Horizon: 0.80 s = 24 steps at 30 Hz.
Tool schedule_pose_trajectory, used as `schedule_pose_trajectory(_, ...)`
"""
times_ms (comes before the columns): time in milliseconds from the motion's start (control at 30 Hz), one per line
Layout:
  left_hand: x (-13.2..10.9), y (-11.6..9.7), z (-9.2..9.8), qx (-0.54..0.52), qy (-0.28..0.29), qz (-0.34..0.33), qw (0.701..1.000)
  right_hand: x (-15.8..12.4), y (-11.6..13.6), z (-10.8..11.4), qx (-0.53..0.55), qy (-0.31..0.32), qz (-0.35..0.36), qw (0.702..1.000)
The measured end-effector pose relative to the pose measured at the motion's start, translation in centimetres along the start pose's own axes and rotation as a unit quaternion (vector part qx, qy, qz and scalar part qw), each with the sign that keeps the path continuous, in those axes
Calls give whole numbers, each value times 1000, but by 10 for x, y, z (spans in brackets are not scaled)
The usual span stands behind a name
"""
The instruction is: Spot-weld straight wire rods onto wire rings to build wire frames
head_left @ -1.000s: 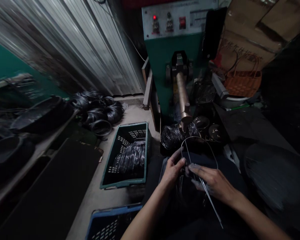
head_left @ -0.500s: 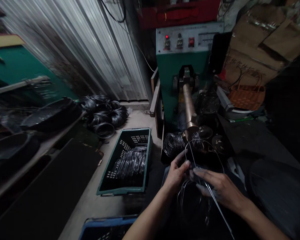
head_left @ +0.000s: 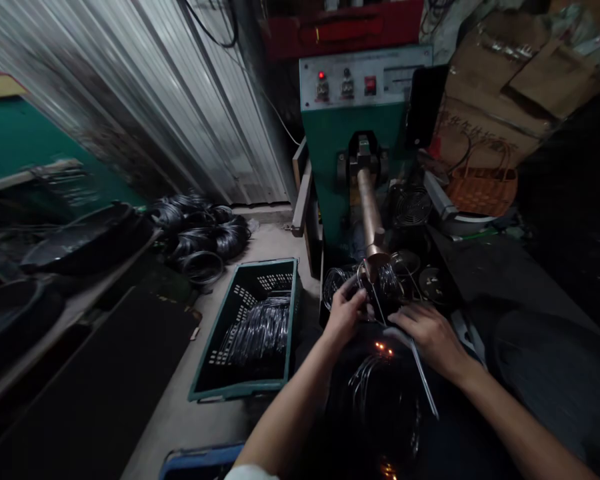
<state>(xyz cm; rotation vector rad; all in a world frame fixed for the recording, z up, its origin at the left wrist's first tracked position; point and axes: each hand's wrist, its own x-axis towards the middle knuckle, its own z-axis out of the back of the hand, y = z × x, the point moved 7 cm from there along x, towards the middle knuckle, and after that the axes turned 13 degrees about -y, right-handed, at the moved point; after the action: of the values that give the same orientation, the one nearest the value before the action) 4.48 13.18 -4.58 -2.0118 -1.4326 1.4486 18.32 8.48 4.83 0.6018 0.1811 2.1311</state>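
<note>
Moved: both hands shifted far, to shaft tip | L hand (head_left: 347, 312) curled closed on bent wire (head_left: 425, 380) near copper-coloured shaft (head_left: 369, 207) tip | R hand (head_left: 430, 335) beside wire tail, grip unclear | tail runs far-left to near-right, L nearer bend

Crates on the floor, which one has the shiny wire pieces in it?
The green perforated crate holds the wire pieces; the blue-rimmed crate, at the picture's bottom edge, is mostly out of view.
</note>
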Motion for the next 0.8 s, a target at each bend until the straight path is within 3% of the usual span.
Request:
schedule_pose_trajectory(133,42,-26,-10,-16,4,-44,999,32,-24,-1,-68,-34,15,997)
schedule_pose_trajectory(267,61,-39,-13,-36,-1,-60,998,50,-38,-7,-47,-46,3,998)
schedule_pose_trajectory(567,82,-43,-7,-59,-1,-77,995,63,-52,-19,61,-68,-12,996)
schedule_pose_trajectory(800,70,-50,-13,-40,-8,-79,996,59,-35,-12,61,-99,-11,993)
